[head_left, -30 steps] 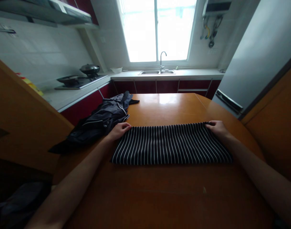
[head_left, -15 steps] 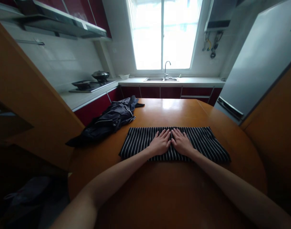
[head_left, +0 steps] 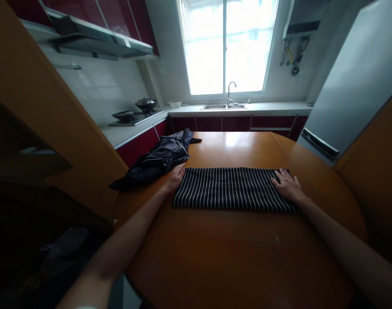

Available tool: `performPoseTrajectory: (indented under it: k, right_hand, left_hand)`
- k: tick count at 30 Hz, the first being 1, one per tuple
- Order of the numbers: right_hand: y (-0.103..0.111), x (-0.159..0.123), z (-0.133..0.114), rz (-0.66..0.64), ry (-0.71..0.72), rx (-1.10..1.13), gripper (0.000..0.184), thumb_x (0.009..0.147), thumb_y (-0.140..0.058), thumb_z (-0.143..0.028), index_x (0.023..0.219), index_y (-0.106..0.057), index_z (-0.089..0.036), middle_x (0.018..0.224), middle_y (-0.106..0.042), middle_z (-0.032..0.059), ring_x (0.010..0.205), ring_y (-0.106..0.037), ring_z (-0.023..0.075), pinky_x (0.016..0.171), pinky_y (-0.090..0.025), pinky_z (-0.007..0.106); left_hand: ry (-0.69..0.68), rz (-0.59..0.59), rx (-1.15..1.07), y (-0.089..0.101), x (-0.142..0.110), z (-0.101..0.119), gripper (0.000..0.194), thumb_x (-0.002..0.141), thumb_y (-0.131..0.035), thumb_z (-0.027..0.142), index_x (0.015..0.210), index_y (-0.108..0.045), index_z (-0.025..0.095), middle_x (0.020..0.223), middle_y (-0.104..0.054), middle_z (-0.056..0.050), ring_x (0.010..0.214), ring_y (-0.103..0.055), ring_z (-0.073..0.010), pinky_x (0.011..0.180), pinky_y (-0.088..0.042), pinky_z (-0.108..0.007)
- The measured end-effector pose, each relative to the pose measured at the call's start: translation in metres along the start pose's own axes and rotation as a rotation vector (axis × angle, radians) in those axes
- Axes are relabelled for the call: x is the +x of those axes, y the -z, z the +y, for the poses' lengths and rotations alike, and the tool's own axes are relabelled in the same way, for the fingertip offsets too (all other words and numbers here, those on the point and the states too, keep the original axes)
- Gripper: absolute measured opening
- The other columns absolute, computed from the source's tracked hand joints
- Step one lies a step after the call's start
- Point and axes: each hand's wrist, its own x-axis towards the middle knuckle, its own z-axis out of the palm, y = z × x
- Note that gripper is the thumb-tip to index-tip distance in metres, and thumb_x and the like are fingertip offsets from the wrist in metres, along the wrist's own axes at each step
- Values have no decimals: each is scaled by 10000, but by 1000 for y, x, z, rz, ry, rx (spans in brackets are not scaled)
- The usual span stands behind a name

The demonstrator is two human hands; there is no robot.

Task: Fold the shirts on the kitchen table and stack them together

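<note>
A folded black cloth with thin white stripes [head_left: 231, 189] lies flat on the wooden table [head_left: 221, 249] as a long, wide strip. At its left end, my left hand [head_left: 175, 178] rests on edge against the fabric, fingers held out along the side. My right hand [head_left: 287, 186] lies palm down over the cloth's upper right end with its fingers spread. A crumpled dark garment with white piping [head_left: 160, 156] is on the table just beyond my left hand.
Beyond the table runs a counter with a sink [head_left: 215, 107] and a tap [head_left: 229, 92]. To the left, two pans, one a lidded wok [head_left: 146, 104], stand on the stove. A fridge [head_left: 347, 86] and a wooden panel [head_left: 372, 150] border the right side.
My hands have slid apart from the middle of the striped cloth, the left to its left edge and the right to its right end. The view has shifted slightly.
</note>
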Motion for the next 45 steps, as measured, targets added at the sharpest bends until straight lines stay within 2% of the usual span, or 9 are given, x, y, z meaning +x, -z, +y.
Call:
performPoseTrajectory:
  k: [3,9,16,21,24,28,32,37,45]
  right_hand:
    - [-1,0,0,14,6,10,676,1001,-245,-537,1503,-458,-137,1616,-336,176,1508,-271,329,1187,-211,637]
    - [-2,2,-3,-5,-16,3,672,1002,-254,-520,1495,-463,-114,1614,-339,183,1507,-273,328,1201,-203,610]
    - [6,0,-8,-30,-48,-12,635,1019,-257,-483,1504,-452,-122,1628,-314,168,1513,-258,309,1212,-195,579]
    - [23,-14,-27,22,-27,-50,582,1028,-276,-376,1449,-496,-39,1589,-355,244,1500,-265,353,1189,-183,612]
    - [24,-24,-70,85,57,-73,567,1024,-254,-289,1483,-435,-10,1622,-285,240,1537,-140,339,1206,-77,602]
    - [10,-26,-154,41,347,10,585,1016,-268,-283,1561,-339,-83,1656,-252,143,1544,-157,262,1233,-101,504]
    - [-8,-12,-194,-126,383,48,665,961,-360,-238,1596,-241,-78,1664,-204,155,1551,-122,273,1223,-127,543]
    - [-9,8,-146,-168,254,89,653,1021,-286,-450,1584,-292,-119,1663,-229,112,1542,-171,244,1233,-103,539]
    - [17,14,-1,-124,-92,31,669,1035,-251,-489,1575,-309,-99,1664,-216,142,1541,-154,288,1235,-60,547]
  left_hand:
    - [122,90,-28,24,-23,-4,666,934,-386,561,1323,-555,47,1142,-697,-210,1031,-680,-295,891,-541,-428]
    - [238,-133,-180,38,-102,9,695,775,-653,653,1229,-620,128,679,-632,-11,644,-609,-204,595,-465,-290]
    - [204,-168,-155,42,-125,27,697,804,-653,553,1352,-545,135,610,-478,62,564,-491,-156,550,-378,-258]
    - [124,-219,340,48,-118,28,530,866,-583,397,1325,-595,133,861,-650,-60,824,-626,-251,775,-489,-362]
    - [-48,-114,557,21,-101,64,486,952,-491,359,1379,-565,139,1227,-636,-153,1145,-590,-317,975,-461,-437]
    - [-448,-243,442,-58,-62,132,502,1000,-340,220,1472,-467,104,1506,-490,-157,1398,-444,-247,1165,-337,-379]
    - [-456,-360,448,-130,-23,157,592,976,-320,170,1562,-319,89,1632,-313,-140,1513,-274,-243,1227,-232,-443]
    - [-365,-403,512,-148,-3,134,614,1051,-269,451,1597,-275,171,1667,-216,-83,1545,-174,-268,1238,-176,-505]
    - [-241,-379,612,-86,7,66,644,1050,-224,521,1594,-300,185,1661,-235,-77,1541,-187,-291,1232,-156,-528]
